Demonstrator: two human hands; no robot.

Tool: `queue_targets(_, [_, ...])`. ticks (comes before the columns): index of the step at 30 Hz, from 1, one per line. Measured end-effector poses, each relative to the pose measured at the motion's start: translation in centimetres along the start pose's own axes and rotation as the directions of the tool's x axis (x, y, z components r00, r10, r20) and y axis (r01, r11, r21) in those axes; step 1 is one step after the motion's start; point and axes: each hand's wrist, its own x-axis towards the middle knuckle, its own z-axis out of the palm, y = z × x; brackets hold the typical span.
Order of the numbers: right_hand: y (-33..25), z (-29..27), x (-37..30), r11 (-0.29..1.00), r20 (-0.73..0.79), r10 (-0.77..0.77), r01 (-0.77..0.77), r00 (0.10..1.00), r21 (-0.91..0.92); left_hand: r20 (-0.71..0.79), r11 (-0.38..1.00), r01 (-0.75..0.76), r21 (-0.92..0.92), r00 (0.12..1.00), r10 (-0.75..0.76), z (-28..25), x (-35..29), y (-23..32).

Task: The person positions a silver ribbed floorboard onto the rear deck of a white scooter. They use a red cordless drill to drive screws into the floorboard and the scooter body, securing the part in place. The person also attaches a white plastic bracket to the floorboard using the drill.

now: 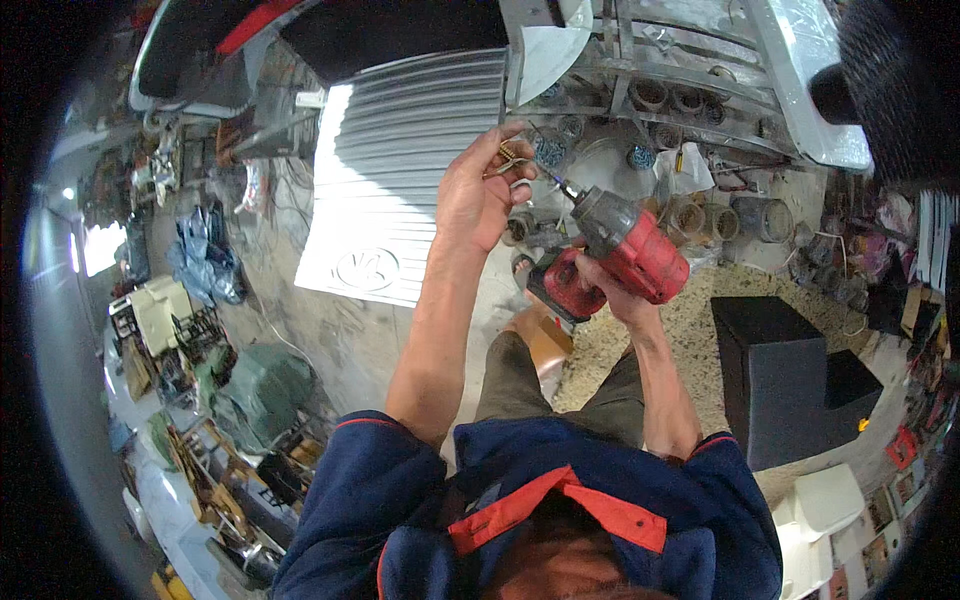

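My left hand (475, 205) is raised in front of me, its fingers curled around several brass-coloured screws (510, 158). Wrapped around the handle of a red and black cordless drill (635, 250), my right hand (612, 292) keeps the tool tilted. The slim bit (556, 181) at the drill's nose points up and left, close to the fingertips of my left hand. A gap shows between the bit and the screws.
A white ribbed panel (400, 170) lies beyond my left forearm. Metal framing (690, 50) stands at the far right, with round containers (690, 215) below it. A black stepped block (765, 385) sits at right. A green-covered heap (262, 390) and timber pieces (205, 460) lie at left.
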Motion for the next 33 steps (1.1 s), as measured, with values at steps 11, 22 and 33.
queue_targets(11, [-2.9, 0.0, 2.3, 0.983, 0.180, 0.148, -0.164, 0.972, 0.078, -0.007, 0.994, -0.098, 0.053, 0.995, 0.098, -2.4, -0.5, 0.9])
queue_targets(22, [-3.3, 2.9, 3.6, 0.964, 0.190, 0.206, -0.232, 0.960, 0.127, -0.092, 0.988, -0.150, -0.047, 0.985, 0.145, -6.0, -1.2, 1.9])
queue_targets(33, [-3.8, 2.1, 5.1, 0.980, 0.300, 0.174, -0.195, 0.938, 0.043, 0.062, 0.997, -0.045, -0.066, 0.997, 0.050, -6.5, -1.2, 3.0])
